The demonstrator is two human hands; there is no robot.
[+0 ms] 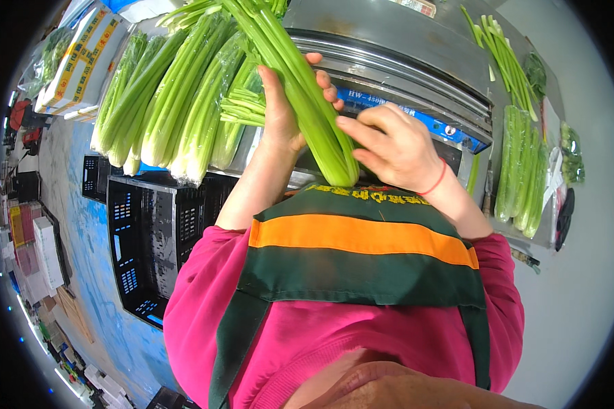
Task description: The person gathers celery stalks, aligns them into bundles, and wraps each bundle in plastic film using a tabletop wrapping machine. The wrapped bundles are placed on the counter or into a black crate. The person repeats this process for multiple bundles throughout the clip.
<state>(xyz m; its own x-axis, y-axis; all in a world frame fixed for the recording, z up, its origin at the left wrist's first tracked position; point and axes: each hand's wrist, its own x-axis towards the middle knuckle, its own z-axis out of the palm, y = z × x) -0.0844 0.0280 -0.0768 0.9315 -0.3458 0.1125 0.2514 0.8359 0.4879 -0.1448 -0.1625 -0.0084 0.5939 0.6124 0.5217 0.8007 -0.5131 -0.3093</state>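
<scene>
A head of celery [307, 97] slants across the front of my apron, its pale base low and its stalks running up and left. Wrapped around the stalks from behind is my left hand [281, 105], with the thumb on one side and fingertips showing on the other. My right hand [396, 145] is beside the lower stalks, fingers bent and pointing at them. Its fingertips are at the celery's edge; whether they touch it is hard to tell. The right hand holds nothing. Behind both hands stands a metal film-wrapping machine [384, 76] with a blue front strip bearing writing.
Several celery bunches [184, 107], some in clear film, lie at the left beside cut stalks [244, 106]. Black plastic crates [143, 245] stand below them. A white foam box [82, 61] sits far left. Wrapped celery [519, 168] and loose stalks [506, 61] lie at the right, near a knife [487, 189].
</scene>
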